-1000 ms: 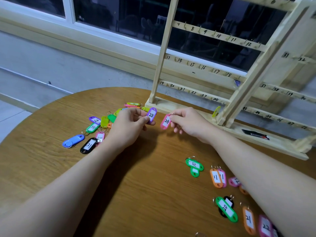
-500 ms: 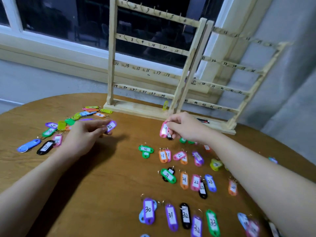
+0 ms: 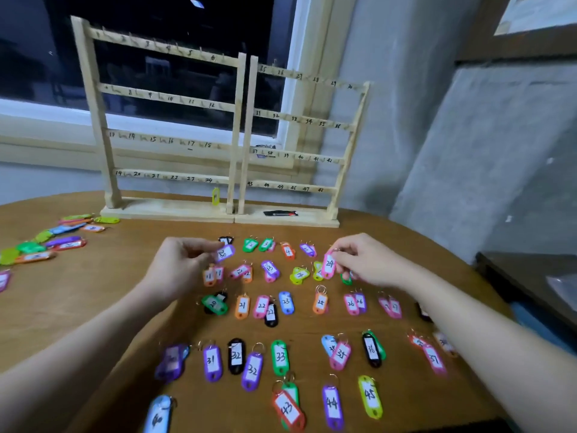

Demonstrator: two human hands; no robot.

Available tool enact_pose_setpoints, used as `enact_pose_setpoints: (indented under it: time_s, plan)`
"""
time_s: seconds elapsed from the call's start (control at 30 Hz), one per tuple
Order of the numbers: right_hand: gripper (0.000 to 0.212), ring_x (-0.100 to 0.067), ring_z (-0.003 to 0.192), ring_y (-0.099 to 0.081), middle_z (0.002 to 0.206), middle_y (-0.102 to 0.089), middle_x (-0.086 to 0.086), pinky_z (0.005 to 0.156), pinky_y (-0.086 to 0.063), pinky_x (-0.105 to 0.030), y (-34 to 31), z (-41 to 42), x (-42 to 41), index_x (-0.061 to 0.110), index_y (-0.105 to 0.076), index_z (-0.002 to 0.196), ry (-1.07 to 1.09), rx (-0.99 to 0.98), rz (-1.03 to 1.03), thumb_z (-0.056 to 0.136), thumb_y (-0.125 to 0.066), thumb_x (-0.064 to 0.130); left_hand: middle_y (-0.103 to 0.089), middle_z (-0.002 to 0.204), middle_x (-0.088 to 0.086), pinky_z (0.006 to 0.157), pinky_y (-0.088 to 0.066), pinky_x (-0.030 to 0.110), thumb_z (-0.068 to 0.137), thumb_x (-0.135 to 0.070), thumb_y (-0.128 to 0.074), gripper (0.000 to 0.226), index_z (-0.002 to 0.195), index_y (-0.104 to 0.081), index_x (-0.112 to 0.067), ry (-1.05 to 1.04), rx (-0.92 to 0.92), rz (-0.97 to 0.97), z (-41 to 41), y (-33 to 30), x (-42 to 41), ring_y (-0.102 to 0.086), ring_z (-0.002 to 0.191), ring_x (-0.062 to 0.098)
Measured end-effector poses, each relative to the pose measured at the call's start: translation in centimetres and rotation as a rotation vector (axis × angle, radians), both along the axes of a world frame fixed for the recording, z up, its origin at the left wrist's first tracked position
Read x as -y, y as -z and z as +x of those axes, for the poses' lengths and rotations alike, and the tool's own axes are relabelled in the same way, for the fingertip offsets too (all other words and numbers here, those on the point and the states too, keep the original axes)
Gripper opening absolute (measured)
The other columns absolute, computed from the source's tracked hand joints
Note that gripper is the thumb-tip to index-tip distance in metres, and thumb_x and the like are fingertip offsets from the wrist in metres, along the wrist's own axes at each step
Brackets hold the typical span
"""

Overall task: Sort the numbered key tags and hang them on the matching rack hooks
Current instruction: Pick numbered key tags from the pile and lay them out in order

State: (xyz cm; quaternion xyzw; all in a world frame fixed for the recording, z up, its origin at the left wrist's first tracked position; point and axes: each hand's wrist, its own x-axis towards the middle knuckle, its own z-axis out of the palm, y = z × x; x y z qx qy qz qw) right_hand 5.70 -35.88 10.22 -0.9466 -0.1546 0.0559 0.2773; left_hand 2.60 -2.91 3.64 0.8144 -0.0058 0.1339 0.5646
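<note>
Spanning the view lay a round brown wood-grain table (image 3: 93,307), dark window at 11 o'clock | left hand (image 3: 178,270) pinched purple plastic tag "28" (image 3: 225,253) | right hand (image 3: 365,264) pinched pink plastic tag "24" (image 3: 329,264) | pale wooden numbered hook rack (image 3: 243,132) at 12 o'clock.

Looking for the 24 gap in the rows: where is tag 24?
Head view, right of centre: pink tag 24 hangs pinched in the right hand, above orange tag 25.

You pinch a purple tag (image 3: 225,253) with a white label and a pink tag (image 3: 328,264); a yellow tag (image 3: 215,195) hangs on the pale wooden rack (image 3: 240,132) above your brown wood-grain table (image 3: 103,295).
</note>
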Motion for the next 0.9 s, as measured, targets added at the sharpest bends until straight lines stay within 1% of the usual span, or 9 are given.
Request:
enact_pose_setpoints:
  time_s: [0.1,0.17,0.27,0.37,0.47,0.53,0.7,0.77,0.9]
  plan:
    - [0.026,-0.004,0.061,-0.062,0.072,-0.071,-0.001,0.061,-0.046,-0.02,0.2,-1.0,2.7,0.007,-0.07,0.094,0.034,0.007,0.007,0.105,-0.049,0.019,-0.074,0.08,-0.012,0.062,-0.045,0.01,0.095,-0.006,-0.066,0.021,0.091,-0.077,-0.024,0.029,0.008,0.054,1.2,0.1,3.5,-0.066,0.074,-0.002]
    - [0.027,-0.007,0.065,-0.065,0.078,-0.072,-0.004,0.064,-0.05,-0.025,0.5,-1.5,4.5,0.017,-0.068,0.085,0.053,0.001,0.024,0.105,-0.05,0.019,-0.075,0.076,-0.008,0.059,-0.045,0.018,0.095,-0.006,-0.065,0.021,0.094,-0.077,-0.024,0.046,-0.001,0.089,1.9,0.1,5.7,-0.06,0.061,0.004]
    - [0.025,-0.008,0.066,-0.067,0.074,-0.069,0.002,0.067,-0.053,-0.032,0.9,-2.2,7.2,0.017,-0.068,0.087,0.101,-0.004,0.028,0.104,-0.05,0.019,-0.075,0.081,-0.003,0.058,-0.043,0.011,0.095,-0.006,-0.065,0.02,0.098,-0.079,-0.019,0.067,0.003,0.129,3.0,0.0,9.1,-0.062,0.067,0.001]
    - [0.022,-0.007,0.064,-0.067,0.072,-0.069,0.003,0.055,-0.046,-0.018,1.3,-2.9,10.1,0.022,-0.069,0.094,0.15,0.001,0.045,0.104,-0.05,0.018,-0.076,0.097,-0.001,0.071,-0.05,0.015,0.095,-0.006,-0.066,0.016,0.1,-0.08,-0.013,0.1,0.004,0.128,4.0,-0.2,12.6,-0.068,0.087,0.007]
    - [0.022,-0.011,0.065,-0.066,0.069,-0.067,0.004,0.059,-0.05,-0.027,1.7,-3.7,13.2,0.017,-0.068,0.088,0.198,-0.005,0.069,0.104,-0.052,0.018,-0.075,0.088,-0.002,0.066,-0.048,0.019,0.094,-0.007,-0.066,0.015,0.097,-0.08,-0.012,0.141,0.004,0.16,4.9,-0.2,16.1,-0.068,0.082,0.009]
    - [0.023,-0.011,0.066,-0.067,0.068,-0.068,0.005,0.061,-0.048,-0.025,1.9,-4.2,15.3,0.013,-0.07,0.09,0.228,-0.005,0.068,0.104,-0.053,0.018,-0.073,0.083,-0.004,0.067,-0.045,0.019,0.093,-0.006,-0.068,0.014,0.094,-0.08,-0.012,0.17,0.022,0.181,5.3,-0.3,18.4,-0.065,0.076,0.002]
    - [0.023,-0.009,0.066,-0.067,0.07,-0.069,0.005,0.061,-0.048,-0.025,2.6,-5.3,19.6,0.026,-0.071,0.09,0.302,-0.031,0.075,0.105,-0.053,0.022,-0.074,0.087,-0.002,0.071,-0.045,0.017,0.093,-0.006,-0.068,0.014,0.094,-0.08,-0.011,0.253,0.049,0.23,5.4,-0.4,23.3,-0.063,0.077,0.0]
    - [0.022,-0.01,0.067,-0.067,0.072,-0.07,0.004,0.061,-0.047,-0.023,2.9,-5.5,20.7,0.024,-0.071,0.093,0.32,-0.032,0.078,0.105,-0.053,0.021,-0.074,0.089,-0.002,0.069,-0.047,0.01,0.094,-0.004,-0.066,0.015,0.097,-0.08,-0.009,0.283,0.056,0.236,5.2,-0.4,24.5,-0.066,0.081,0.004]
    - [0.021,-0.007,0.066,-0.066,0.071,-0.069,0.005,0.061,-0.046,-0.021,3.5,-5.3,21.3,0.02,-0.073,0.094,0.326,-0.049,0.09,0.104,-0.054,0.022,-0.073,0.089,-0.006,0.064,-0.041,-0.002,0.098,-0.006,-0.061,0.02,0.111,-0.076,-0.009,0.319,0.04,0.263,5.0,0.0,25.5,-0.059,0.076,-0.014]
